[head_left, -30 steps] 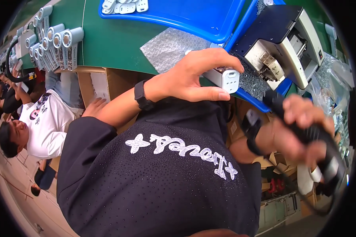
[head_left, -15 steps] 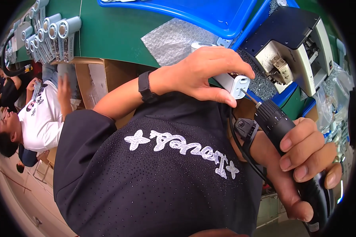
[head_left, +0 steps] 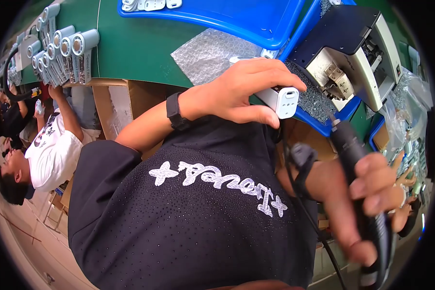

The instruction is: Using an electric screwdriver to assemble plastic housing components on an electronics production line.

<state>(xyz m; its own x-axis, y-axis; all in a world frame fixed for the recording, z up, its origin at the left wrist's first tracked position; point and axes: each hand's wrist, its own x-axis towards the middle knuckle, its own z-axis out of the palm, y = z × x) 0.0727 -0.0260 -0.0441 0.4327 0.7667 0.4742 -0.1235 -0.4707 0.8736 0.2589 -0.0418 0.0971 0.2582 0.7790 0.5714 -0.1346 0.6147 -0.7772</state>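
Holding casing [head_left: 284, 102] in left grip [head_left: 241, 92] by near edge of tabletop [head_left: 135, 53], apparently exposing holes [head_left: 289, 105]; clutching driver [head_left: 348, 144] in right grip [head_left: 340, 205], apart.

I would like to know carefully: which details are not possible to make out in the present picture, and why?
All in the head view:
- Rear of the device: hidden by the left hand.
- Whether screws sit in the end cap's holes: too small.
- Exact finger placement of the right hand on the screwdriver: motion blur.
- Far side of the blue tray: cut off by the upper edge.
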